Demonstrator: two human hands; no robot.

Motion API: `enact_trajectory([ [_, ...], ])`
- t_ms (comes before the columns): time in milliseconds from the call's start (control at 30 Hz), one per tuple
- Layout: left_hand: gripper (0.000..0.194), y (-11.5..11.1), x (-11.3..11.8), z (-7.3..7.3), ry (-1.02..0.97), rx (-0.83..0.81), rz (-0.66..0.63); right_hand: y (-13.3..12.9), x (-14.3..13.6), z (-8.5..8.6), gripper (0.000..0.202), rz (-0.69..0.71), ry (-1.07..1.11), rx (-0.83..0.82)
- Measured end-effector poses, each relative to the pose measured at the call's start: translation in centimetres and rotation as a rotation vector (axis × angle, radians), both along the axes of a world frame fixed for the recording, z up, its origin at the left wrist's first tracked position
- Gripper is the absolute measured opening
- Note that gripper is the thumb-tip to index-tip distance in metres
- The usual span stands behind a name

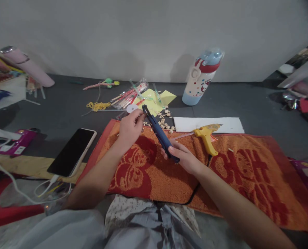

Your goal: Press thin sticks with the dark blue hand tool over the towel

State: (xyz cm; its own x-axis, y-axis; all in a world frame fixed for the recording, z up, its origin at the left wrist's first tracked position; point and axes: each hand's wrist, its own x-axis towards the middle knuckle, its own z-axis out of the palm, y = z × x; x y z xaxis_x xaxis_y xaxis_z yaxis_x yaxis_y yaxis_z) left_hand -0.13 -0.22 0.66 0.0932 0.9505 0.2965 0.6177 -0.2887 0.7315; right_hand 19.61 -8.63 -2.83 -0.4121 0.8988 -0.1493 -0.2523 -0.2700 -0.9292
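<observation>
My right hand [183, 155] is wrapped round the lower end of a long dark blue hand tool [160, 135] with a black head, perhaps a cutter. The tool slants up and to the left above the orange towel [174, 180]. Beside its head, my left hand [132, 126] is closed in a pinch; what its fingers hold, if anything, is too small to make out. Small cut pieces of wood [165, 125] lie scattered just behind the tool. To the right, a yellow glue gun [206, 136] rests across the towel and a white strip [231, 125].
A water bottle [202, 79] stands at the back. Wrapped sticks [126, 98] lie by yellow paper [166, 98] and yellow string [98, 106]. On the left are a phone [71, 152] on a white cable, a purple power strip [19, 140] and a pink flask [31, 65].
</observation>
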Motion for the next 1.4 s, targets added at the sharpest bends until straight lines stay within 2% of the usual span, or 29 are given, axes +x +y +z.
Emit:
enact_trajectory([
  [500,0.023,0.1,0.0,0.0,0.036,-0.044,-0.001,0.0,-0.2,0.0,0.043,-0.019,-0.03,-0.021],
  [867,0.024,0.7,-0.1,-0.9,-0.166,-0.158,-0.073,-0.1,-0.3,-0.2,0.044,-0.029,-0.063,0.005],
  [1167,0.022,0.4,0.3,-0.4,-0.215,-0.199,-0.045,-0.1,-0.5,0.0,0.045,-0.051,-0.041,-0.035],
  [1400,0.018,0.5,0.4,-1.5,-0.262,-0.172,-0.046,0.0,-0.8,-0.1,0.043,-0.094,-0.038,-0.025],
])
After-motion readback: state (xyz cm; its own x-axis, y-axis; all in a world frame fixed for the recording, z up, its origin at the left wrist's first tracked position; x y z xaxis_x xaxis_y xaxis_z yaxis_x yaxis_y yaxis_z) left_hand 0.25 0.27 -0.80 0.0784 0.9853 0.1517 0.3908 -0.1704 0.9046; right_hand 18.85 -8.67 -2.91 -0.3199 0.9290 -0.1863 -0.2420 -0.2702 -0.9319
